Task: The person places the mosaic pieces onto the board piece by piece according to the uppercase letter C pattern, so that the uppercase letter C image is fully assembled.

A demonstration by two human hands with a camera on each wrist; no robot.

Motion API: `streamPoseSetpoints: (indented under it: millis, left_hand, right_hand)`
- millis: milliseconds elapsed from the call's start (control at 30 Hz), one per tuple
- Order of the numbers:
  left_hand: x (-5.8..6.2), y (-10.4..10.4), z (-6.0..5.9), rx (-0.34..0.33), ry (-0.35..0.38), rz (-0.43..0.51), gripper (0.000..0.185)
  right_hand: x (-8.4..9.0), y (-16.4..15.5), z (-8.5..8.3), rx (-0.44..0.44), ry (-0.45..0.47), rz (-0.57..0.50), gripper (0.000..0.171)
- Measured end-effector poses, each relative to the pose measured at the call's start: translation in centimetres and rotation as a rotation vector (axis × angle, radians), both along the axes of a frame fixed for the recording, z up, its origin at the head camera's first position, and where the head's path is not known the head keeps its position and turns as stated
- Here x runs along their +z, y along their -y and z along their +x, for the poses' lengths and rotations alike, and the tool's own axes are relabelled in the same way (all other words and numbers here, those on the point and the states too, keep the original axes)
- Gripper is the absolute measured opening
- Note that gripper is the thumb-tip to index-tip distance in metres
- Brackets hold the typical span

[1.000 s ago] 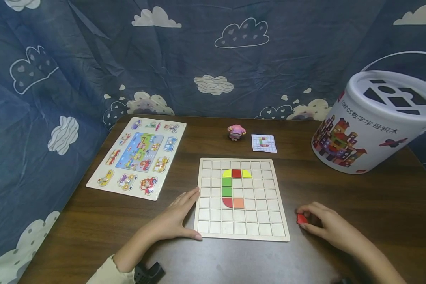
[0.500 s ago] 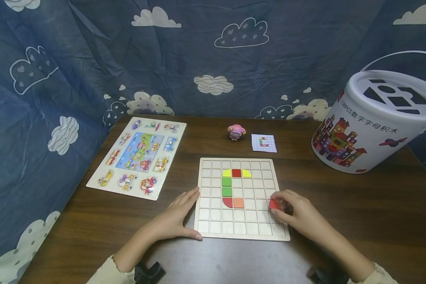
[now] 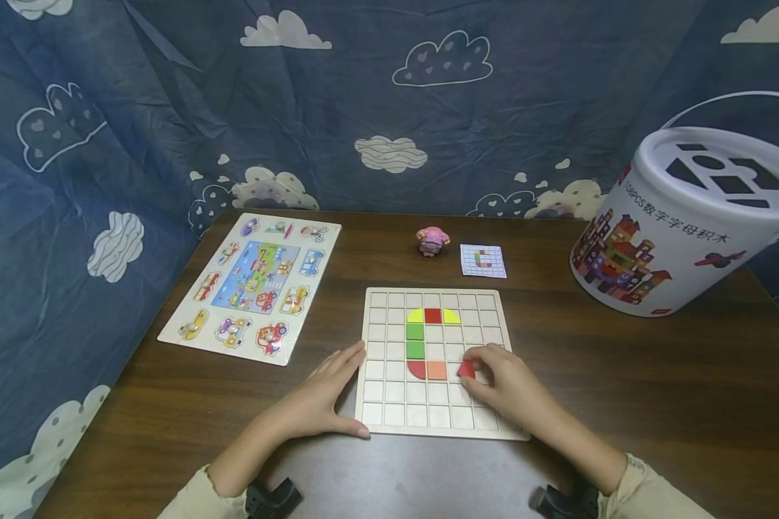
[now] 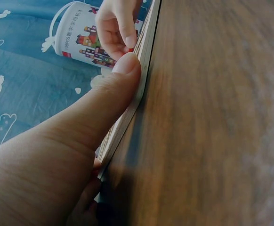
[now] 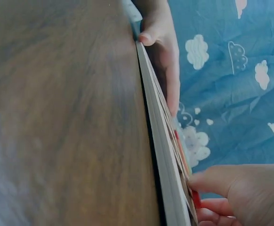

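My right hand pinches a small red tile between thumb and fingers, low over the wooden grid board. The fingers cover part of that tile's shape. Right of it in the same row as the orange square is where the tile hovers, one cell apart. A red quarter-round, two green squares, two yellow quarter-rounds and a dark red square sit in the board's cells. Along the board's left edge rests my left hand, fingers straight and thumb spread at the lower corner.
A vehicle knob puzzle lies at the left. Behind the board stand a pink figurine and a small pattern card with a similar coloured design. At the back right is a white block bucket with a slotted lid.
My right hand has carried the red tile leftward from the table at the right onto the area over the board. The left hand has stayed at the board's edge.
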State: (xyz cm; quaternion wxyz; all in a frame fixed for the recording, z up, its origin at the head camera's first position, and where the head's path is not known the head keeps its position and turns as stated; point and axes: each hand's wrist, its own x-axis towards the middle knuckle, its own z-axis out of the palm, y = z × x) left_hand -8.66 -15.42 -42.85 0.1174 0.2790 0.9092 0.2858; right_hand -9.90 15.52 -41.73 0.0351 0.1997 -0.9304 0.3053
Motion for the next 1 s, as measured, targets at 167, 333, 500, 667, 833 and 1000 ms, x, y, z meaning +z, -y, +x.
streamPoseSetpoints:
  millis: [167, 333, 500, 667, 833, 1000]
  left_hand:
    - [0.1, 0.0, 0.0, 0.001, 0.001, -0.001, 0.115]
    - [0.1, 0.0, 0.0, 0.001, 0.002, -0.002, 0.115]
    - [0.1, 0.0, -0.1, 0.0, 0.001, -0.002, 0.115]
    - [0.0, 0.0, -0.1, -0.004, -0.003, -0.002, 0.116]
    - [0.0, 0.0, -0.2, -0.006, -0.004, 0.002, 0.116]
    - [0.0, 0.1, -0.2, -0.008, -0.005, 0.002, 0.117]
  right_hand:
    - [0.8, -0.7, -0.5, 0.114, 0.096, 0.019, 0.037]
    - [1.3, -1.4, -1.1, 0.217, 0.167, 0.023, 0.031]
    - [0.9, -0.8, -1.2, 0.183, 0.123, 0.029, 0.023]
    - [0.6, 0.0, -0.9, 0.132, 0.016, 0.088, 0.024]
    - [0.5, 0.3, -0.7, 0.102, -0.04, 0.128, 0.022]
    - [0.4, 0.7, -0.6, 0.085, -0.063, 0.129, 0.021]
